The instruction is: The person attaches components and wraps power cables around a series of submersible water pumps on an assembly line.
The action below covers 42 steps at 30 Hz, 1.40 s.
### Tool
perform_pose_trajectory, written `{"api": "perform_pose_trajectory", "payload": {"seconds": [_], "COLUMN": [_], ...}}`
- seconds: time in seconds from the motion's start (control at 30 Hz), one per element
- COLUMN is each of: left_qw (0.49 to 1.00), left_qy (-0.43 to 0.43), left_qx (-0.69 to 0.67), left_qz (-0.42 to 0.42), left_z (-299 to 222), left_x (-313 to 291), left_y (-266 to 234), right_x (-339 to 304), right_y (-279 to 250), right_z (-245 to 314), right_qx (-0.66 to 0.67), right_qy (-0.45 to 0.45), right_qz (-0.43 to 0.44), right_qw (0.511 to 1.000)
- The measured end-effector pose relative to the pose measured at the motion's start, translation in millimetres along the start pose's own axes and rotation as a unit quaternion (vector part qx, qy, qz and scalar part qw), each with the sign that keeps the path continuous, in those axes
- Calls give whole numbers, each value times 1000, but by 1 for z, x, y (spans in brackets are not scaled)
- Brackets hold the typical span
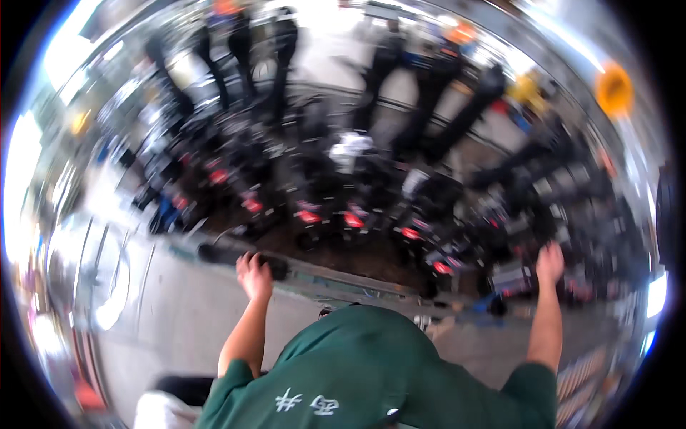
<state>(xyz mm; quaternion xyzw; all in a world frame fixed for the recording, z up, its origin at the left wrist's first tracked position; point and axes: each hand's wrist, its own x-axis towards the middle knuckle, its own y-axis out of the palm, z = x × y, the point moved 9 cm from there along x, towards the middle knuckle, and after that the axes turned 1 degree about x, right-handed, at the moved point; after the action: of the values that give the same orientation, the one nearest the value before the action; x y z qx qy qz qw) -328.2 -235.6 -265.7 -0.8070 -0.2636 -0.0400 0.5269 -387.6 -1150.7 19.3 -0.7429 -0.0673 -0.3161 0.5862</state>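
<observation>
The picture is smeared by motion. My left hand (254, 277) is over the near edge of the work line, its fingers apart. A dark, rounded, elongated piece (216, 253) lies behind and beside it; whether I touch it is blurred. Out to the right, my right hand (549, 264) reaches to the near side of the dark machine parts (514, 236). Its fingers are too smeared to tell what, if anything, they hold. Several black assemblies with red parts (353, 219) stand in a row between my hands.
A metal rail (343, 277) runs along the near edge of the line. Tall black posts or tubes (241, 53) rise from the assemblies. Pale floor (161, 314) lies at lower left, and an orange round thing (614, 90) is at upper right.
</observation>
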Motion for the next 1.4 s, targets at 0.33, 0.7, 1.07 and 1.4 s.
{"api": "perform_pose_trajectory", "payload": {"seconds": [0.33,0.7,1.07,1.4], "left_qw": [997,873,810,772], "left_qy": [-7,361,485,585], "left_qx": [75,-251,-89,-246], "left_qz": [14,212,317,-23], "left_z": [24,-330,-519,-646], "left_x": [1,-146,-266,-186], "left_y": [42,42,91,-65], "right_x": [6,4,12,7], "right_y": [-28,-38,-41,-26], "right_z": [27,16,5,-2], "right_qx": [74,126,255,343], "right_qy": [-57,-86,-130,-109], "right_qz": [-101,-136,-117,-31], "right_qw": [990,979,951,933]}}
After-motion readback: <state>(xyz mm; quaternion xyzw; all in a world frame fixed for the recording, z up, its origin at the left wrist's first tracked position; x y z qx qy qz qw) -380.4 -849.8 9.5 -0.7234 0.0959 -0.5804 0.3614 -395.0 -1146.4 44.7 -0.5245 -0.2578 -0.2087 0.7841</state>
